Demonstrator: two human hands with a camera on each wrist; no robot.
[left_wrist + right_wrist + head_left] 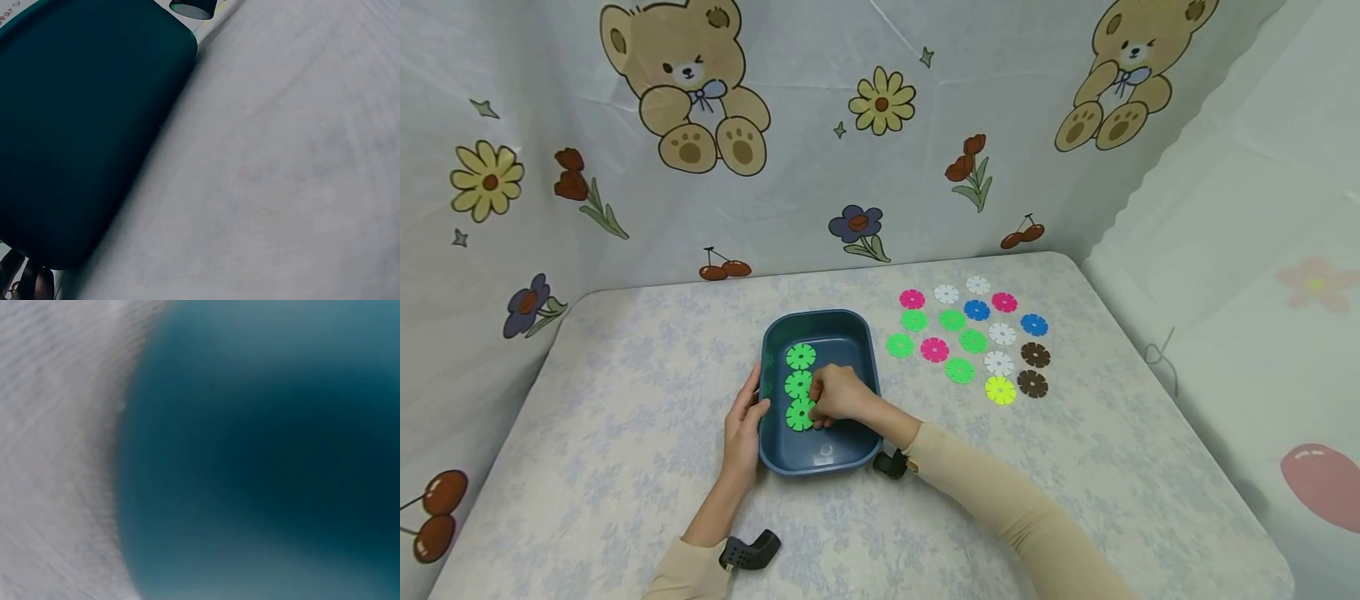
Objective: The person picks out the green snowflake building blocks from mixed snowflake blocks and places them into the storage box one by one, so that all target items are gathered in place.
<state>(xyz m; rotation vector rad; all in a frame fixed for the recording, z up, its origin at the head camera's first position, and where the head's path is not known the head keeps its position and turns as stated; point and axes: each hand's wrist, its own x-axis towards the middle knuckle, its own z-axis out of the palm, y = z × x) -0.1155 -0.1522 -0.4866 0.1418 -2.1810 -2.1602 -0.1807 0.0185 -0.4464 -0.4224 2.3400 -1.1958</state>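
A dark blue tray (pixel 820 462) stands on the table with three green notched discs in a column along its left side. Of these, the far disc (pixel 801 357) and the middle disc (pixel 798 384) lie flat. My right hand (pixel 842 393) reaches in over the right rim; its curled fingers pinch the right edge of the nearest green disc (pixel 799 414). Against the tray's left wall, my left hand (pixel 744 429) holds the side, thumb at the rim and fingers along the outside. In the left wrist view, dark fingertips (pixel 44 282) show by the tray's corner.
Right of the tray lie several loose notched discs, among them pink (pixel 935 350), green (pixel 959 371), white (pixel 998 363), blue (pixel 1034 325), brown (pixel 1033 384) and yellow (pixel 1000 390). A patterned cloth (pixel 805 167) hangs behind the table (pixel 647 400). Blurred blue tray wall (pixel 181 462) fills much of the right wrist view.
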